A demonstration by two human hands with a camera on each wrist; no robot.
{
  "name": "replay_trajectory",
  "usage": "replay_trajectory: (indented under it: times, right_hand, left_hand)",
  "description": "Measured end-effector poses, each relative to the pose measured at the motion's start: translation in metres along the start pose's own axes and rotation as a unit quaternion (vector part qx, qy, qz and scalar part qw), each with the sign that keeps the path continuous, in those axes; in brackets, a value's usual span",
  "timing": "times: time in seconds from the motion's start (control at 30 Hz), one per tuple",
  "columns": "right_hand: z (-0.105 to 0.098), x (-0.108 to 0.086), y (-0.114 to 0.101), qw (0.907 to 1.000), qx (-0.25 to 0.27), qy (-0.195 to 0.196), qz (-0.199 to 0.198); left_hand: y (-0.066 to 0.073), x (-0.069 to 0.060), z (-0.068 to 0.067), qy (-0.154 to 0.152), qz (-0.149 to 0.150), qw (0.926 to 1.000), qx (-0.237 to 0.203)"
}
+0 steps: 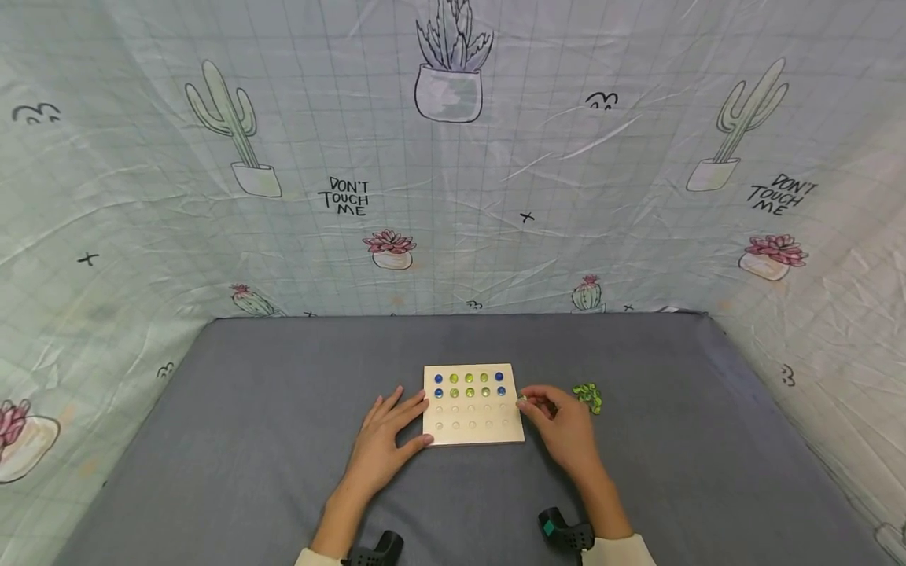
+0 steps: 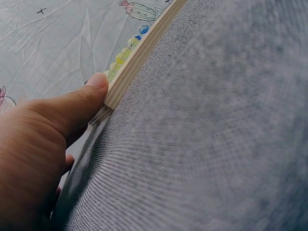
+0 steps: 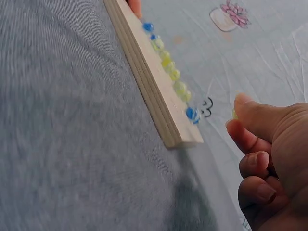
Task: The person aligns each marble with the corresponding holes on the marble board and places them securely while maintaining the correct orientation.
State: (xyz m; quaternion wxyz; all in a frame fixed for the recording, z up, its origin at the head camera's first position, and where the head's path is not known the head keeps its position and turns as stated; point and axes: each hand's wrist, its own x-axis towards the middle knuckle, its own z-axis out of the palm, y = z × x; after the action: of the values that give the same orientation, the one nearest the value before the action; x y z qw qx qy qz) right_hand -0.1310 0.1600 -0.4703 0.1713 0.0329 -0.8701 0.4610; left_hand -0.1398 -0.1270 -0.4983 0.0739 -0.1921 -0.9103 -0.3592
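Note:
A pale wooden board (image 1: 473, 435) with rows of round hollows lies on the grey cloth. Its two far rows bear glass marbles, blue ones (image 1: 439, 379) at the ends and yellow-green ones (image 1: 469, 378) between them; the two near rows are bare hollows. My left hand (image 1: 381, 450) rests at the board's left side, fingers spread, its thumb touching the near left corner. Just off the right edge, my right hand (image 1: 569, 431) pinches a small yellow-green marble (image 3: 234, 114) between thumb and forefinger, mostly hidden by the fingertips. Its other fingers are curled.
A small heap of yellow-green marbles (image 1: 587, 398) lies on the cloth right of the board, beyond my right hand. Grey cloth (image 1: 283, 393) covers the table. A printed curtain (image 1: 453, 181) hangs behind and at both sides.

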Motion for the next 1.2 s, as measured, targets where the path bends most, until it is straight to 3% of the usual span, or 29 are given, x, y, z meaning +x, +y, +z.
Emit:
replay_trajectory:
  times: [0.43, 0.93, 1.2]
  right_hand:
    - [0.015, 0.006, -0.011, 0.9994, 0.021, -0.020, -0.017]
    - [0.040, 0.001, -0.018, 0.9981, 0.050, -0.035, -0.008]
    - [0.053, 0.000, -0.023, 0.9970, 0.057, -0.044, -0.030]
  left_hand:
    - [-0.001, -0.001, -0.001, -0.002, -0.001, 1.0000, 0.000]
    - [-0.001, -0.002, 0.002, 0.004, 0.001, 1.0000, -0.001]
    - [0.000, -0.001, 0.001, 0.008, 0.007, 0.9999, 0.007]
